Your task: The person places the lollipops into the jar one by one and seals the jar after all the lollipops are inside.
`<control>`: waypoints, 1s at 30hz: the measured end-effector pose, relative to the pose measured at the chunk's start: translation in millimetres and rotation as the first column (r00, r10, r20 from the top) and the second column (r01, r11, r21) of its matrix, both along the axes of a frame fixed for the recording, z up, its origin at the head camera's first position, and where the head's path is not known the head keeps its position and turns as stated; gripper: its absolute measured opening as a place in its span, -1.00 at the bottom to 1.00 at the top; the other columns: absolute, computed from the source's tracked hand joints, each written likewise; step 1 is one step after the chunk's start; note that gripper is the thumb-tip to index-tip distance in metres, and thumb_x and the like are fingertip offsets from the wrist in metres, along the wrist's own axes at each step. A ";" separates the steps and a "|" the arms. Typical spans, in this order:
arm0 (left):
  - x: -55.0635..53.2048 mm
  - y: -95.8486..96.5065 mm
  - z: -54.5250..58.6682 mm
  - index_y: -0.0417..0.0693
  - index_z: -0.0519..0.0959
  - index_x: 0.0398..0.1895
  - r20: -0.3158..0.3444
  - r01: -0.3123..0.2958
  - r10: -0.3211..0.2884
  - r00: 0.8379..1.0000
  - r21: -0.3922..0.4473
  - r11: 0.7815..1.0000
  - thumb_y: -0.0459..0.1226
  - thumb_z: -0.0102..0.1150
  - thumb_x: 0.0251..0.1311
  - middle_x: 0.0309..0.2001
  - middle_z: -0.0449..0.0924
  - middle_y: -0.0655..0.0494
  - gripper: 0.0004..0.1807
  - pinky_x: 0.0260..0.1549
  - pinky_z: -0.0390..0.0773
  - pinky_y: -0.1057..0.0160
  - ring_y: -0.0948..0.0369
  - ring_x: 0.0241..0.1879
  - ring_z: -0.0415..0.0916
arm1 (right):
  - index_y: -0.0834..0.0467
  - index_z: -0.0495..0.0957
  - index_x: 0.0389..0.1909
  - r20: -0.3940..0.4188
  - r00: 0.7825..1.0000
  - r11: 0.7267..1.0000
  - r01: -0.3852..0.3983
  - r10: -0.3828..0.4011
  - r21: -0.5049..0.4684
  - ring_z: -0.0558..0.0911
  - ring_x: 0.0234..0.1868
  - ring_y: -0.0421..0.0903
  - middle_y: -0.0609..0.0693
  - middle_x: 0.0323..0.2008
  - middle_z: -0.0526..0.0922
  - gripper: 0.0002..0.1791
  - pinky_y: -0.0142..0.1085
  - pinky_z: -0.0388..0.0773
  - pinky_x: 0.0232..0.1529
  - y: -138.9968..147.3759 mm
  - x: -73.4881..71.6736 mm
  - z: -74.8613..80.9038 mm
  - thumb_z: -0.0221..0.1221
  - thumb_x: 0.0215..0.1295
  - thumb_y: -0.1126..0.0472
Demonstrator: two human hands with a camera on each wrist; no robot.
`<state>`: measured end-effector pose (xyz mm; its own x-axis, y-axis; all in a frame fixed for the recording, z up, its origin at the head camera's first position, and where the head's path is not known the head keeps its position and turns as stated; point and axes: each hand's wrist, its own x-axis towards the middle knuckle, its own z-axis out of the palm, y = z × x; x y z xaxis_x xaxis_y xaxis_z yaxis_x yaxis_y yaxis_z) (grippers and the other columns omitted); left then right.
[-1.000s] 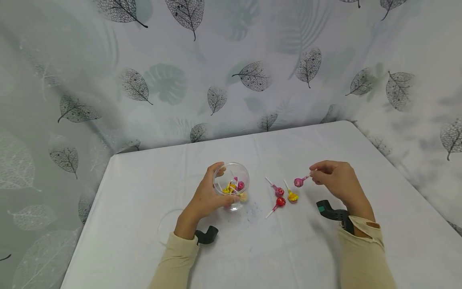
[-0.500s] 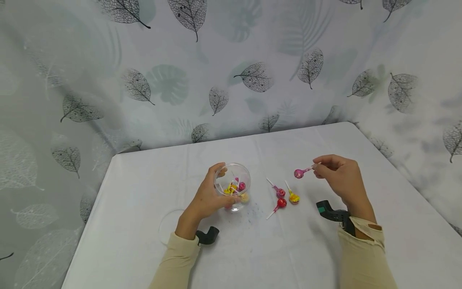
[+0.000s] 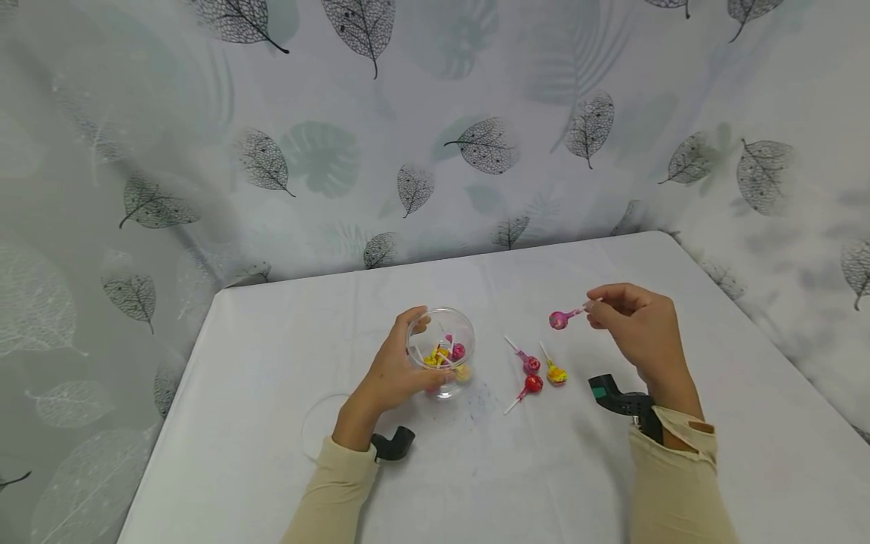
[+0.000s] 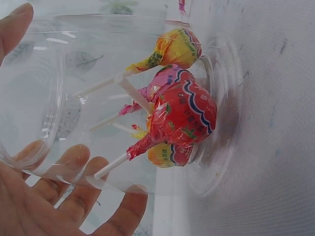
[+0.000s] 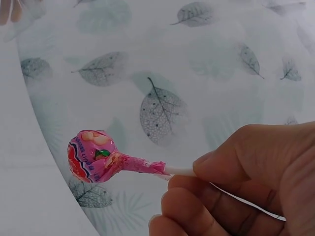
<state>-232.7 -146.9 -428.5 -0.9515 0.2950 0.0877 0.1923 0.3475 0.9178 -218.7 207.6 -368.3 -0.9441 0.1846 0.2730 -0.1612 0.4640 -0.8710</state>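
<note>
My left hand [image 3: 394,368] grips a clear plastic jar [image 3: 442,313] with no lid on it, standing on the table. Inside the jar, in the left wrist view, several wrapped lollipops lie at the bottom, among them a red one [image 4: 184,115] and a yellow one [image 4: 179,48]. Thumb and fingers of my right hand [image 3: 639,325] pinch the white stick of a pink lollipop [image 5: 93,157], raised over the table with its head pointing left. Between the hands lie a yellow lollipop [image 3: 556,375], a red lollipop [image 3: 533,384] and a pinkish-purple lollipop [image 3: 532,365].
A clear round lid [image 3: 306,423] lies flat beside the left forearm, partly behind it. White cloth covers the table [image 3: 462,483]. A leaf-print curtain [image 3: 448,204] hangs along the table's back edge and sides.
The right hand has lifted the pink lollipop up and away from the other loose ones, then shifted slightly left. The left hand keeps its hold on the jar.
</note>
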 end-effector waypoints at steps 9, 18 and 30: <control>-1.3 0.8 -0.4 0.31 0.12 0.57 0.004 -0.006 0.006 1.000 -0.010 1.000 -0.10 0.68 -0.07 0.49 0.33 0.18 0.16 0.42 0.14 -0.35 0.04 0.50 0.22 | 0.26 0.71 -0.02 -0.004 1.000 1.000 0.025 -0.025 -0.001 0.71 -0.34 -0.25 -0.11 -0.31 0.74 -0.74 -0.51 0.63 -0.24 -9.2 0.0 5.0 0.24 0.48 0.16; -2.7 1.1 -1.6 0.35 0.14 0.56 0.006 -0.013 0.013 1.000 -0.013 1.000 -0.08 0.69 -0.10 0.46 0.35 0.21 0.16 0.42 0.16 -0.32 0.04 0.49 0.23 | 0.27 0.72 -0.03 -0.045 0.999 1.000 0.012 -0.011 0.006 0.70 -0.35 -0.24 -0.13 -0.31 0.74 -0.75 -0.51 0.63 -0.23 -19.5 0.8 5.6 0.26 0.48 0.17; -1.1 -0.4 -1.3 0.31 0.15 0.57 0.005 -0.020 0.020 1.000 -0.010 1.000 -0.10 0.68 -0.09 0.46 0.35 0.18 0.16 0.43 0.16 -0.32 0.05 0.49 0.24 | 0.26 0.73 -0.07 -0.097 0.995 1.000 -0.020 0.018 -0.010 0.72 -0.34 -0.22 0.02 -0.28 0.76 -0.78 -0.48 0.64 -0.23 -33.5 3.4 7.9 0.28 0.46 0.19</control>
<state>-233.9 -147.3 -429.8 -0.9578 0.2764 0.0795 0.1801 0.3607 0.9151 -215.3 174.2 -360.4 -0.9166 0.1703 0.3616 -0.2539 0.4509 -0.8557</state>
